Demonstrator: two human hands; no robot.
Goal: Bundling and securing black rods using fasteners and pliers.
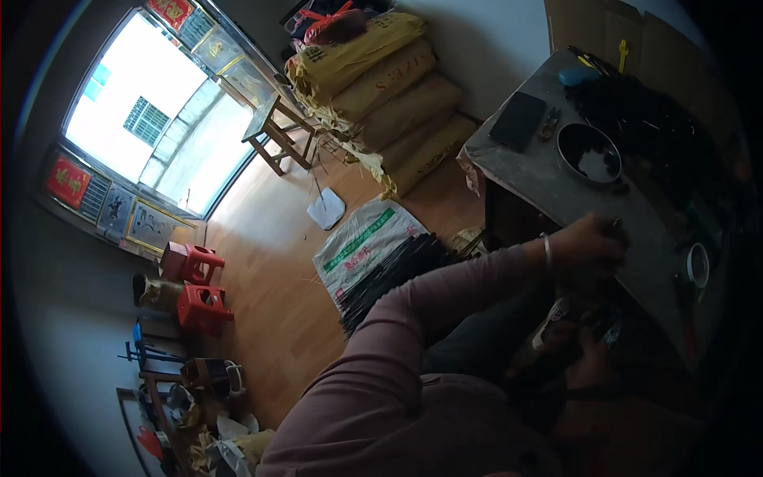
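My left hand (590,242), with a bangle (548,253) at the wrist, is over the near edge of the work table (520,171). Its fingers are curled together, and what they may pinch is too small and dark to make out. Lower down, in shadow beside my lap, is my right hand (592,362). Its fingers hardly show, and I cannot tell what it holds. Some thin, shiny strands (612,334) lie close by it. Beyond my left hand stands a round bowl (561,143) with dark and whitish contents.
On the table are a flat black object (517,121), pliers (549,124), a dark heap (636,111) and a white ring-shaped item (690,270). Black thin rods (397,274) lie on a woven sack (358,238) on the floor. Stacked yellow sacks (397,87), a wooden stool (274,131) and red stools (203,306) stand around.
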